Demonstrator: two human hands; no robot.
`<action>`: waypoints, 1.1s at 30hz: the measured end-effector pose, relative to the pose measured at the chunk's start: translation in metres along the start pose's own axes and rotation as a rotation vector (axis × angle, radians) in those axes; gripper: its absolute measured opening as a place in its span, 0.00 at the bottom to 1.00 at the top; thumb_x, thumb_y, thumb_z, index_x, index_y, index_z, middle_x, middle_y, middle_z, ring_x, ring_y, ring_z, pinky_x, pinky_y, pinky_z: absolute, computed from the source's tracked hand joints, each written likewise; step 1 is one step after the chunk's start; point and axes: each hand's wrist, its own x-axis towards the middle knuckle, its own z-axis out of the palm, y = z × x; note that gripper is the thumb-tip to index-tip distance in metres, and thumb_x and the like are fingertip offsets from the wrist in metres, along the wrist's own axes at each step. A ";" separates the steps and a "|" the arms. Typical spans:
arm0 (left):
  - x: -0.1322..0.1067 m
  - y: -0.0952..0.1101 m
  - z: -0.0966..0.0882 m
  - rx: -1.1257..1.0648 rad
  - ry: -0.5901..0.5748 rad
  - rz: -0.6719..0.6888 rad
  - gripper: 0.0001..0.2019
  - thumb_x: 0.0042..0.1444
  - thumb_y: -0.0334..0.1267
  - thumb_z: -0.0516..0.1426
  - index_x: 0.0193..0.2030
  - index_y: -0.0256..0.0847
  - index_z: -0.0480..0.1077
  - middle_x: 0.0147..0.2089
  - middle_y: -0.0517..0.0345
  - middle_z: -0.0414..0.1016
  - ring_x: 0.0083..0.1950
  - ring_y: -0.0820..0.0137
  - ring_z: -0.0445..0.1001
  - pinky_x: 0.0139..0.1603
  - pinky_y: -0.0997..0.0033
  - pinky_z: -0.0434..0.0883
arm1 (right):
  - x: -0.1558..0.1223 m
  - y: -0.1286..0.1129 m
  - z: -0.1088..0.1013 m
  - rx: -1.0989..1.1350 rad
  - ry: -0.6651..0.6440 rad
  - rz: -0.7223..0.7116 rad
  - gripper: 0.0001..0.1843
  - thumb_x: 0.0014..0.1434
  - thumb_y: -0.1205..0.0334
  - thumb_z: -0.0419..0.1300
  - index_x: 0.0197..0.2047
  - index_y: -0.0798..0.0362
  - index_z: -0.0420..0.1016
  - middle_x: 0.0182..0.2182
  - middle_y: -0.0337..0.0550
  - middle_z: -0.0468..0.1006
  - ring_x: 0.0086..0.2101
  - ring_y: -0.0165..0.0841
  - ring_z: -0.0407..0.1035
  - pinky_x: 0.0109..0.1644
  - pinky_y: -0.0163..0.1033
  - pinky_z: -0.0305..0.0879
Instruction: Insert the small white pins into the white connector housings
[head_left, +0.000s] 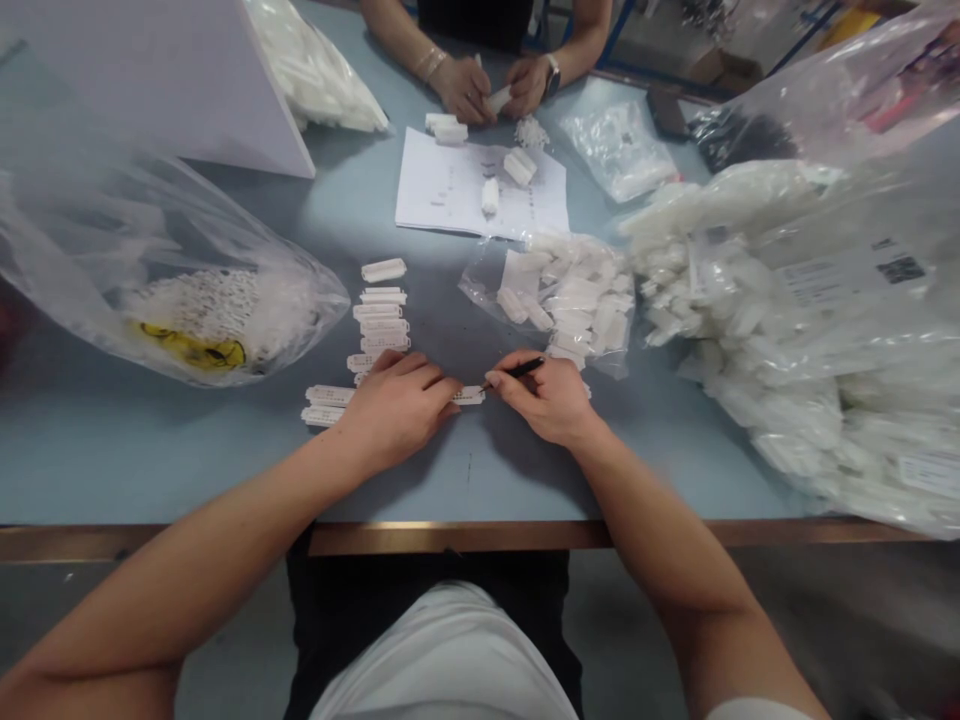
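- Right hand (551,400): pinching a black pen (525,368) between thumb and fingers, other fingers curled under; tip at the right end of a white strip (470,396).
- Left hand (401,410): palm down, fingers close together, fingertips over the strip's left end; cannot tell if pinching or only pressing.
- Strip: lies on the table (150,450) between both hands, left part covered by fingers, dark marks along the visible part.
- Two strips (326,405): just left of the left hand, side by side, partly hidden by it.
- Column of strips (382,312): just beyond the left hand, lying crosswise, nearest ones partly covered.
- Clear bag (607,285): just beyond the right hand, white pieces in it.
- Big bag (300,310): far left, small white parts inside, yellow-and-black item (191,345) near its bottom.
- Large bags (817,300): right side, piled up, full of white pieces, printed labels.
- Paper (465,180): farther back, white pieces on it.
- Small heap of white bits (531,133): at the paper's far edge.
- Co-worker's hands (529,85): across the table, holding a white piece (498,99); watch (553,76) on one wrist.
- White board (202,80): back left, a filled bag (322,75) behind it.
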 end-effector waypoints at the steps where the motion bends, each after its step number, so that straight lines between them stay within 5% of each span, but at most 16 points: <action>1: 0.000 0.000 0.000 -0.003 0.001 0.000 0.10 0.62 0.40 0.54 0.44 0.42 0.75 0.37 0.53 0.77 0.44 0.59 0.71 0.46 0.54 0.66 | 0.000 0.001 0.000 0.009 0.001 0.004 0.15 0.61 0.50 0.58 0.33 0.52 0.77 0.24 0.38 0.78 0.21 0.26 0.66 0.27 0.33 0.59; 8: 0.001 0.000 -0.001 -0.028 -0.006 -0.009 0.10 0.61 0.40 0.55 0.44 0.41 0.75 0.37 0.52 0.77 0.44 0.58 0.71 0.46 0.55 0.66 | -0.001 0.000 -0.001 -0.015 -0.036 -0.017 0.13 0.61 0.51 0.58 0.35 0.51 0.76 0.18 0.34 0.73 0.19 0.26 0.63 0.26 0.33 0.59; 18: 0.000 0.000 0.000 0.017 -0.014 -0.001 0.11 0.63 0.41 0.53 0.45 0.42 0.75 0.37 0.53 0.77 0.44 0.59 0.71 0.46 0.56 0.66 | 0.000 -0.005 -0.003 -0.118 -0.043 -0.218 0.11 0.62 0.56 0.56 0.34 0.51 0.77 0.30 0.41 0.79 0.32 0.31 0.72 0.38 0.35 0.64; 25: 0.000 0.000 0.000 -0.003 -0.014 -0.009 0.10 0.63 0.40 0.54 0.45 0.42 0.75 0.38 0.52 0.77 0.45 0.59 0.71 0.47 0.55 0.66 | -0.001 -0.002 -0.003 -0.053 -0.021 -0.139 0.11 0.62 0.55 0.57 0.35 0.51 0.77 0.30 0.40 0.80 0.30 0.29 0.72 0.36 0.34 0.63; 33: -0.001 -0.001 0.001 0.011 -0.006 0.006 0.11 0.63 0.41 0.54 0.46 0.42 0.75 0.38 0.52 0.77 0.44 0.59 0.71 0.46 0.55 0.66 | 0.000 -0.004 -0.004 -0.070 -0.039 -0.215 0.10 0.62 0.58 0.57 0.34 0.51 0.77 0.30 0.40 0.79 0.31 0.29 0.71 0.36 0.34 0.63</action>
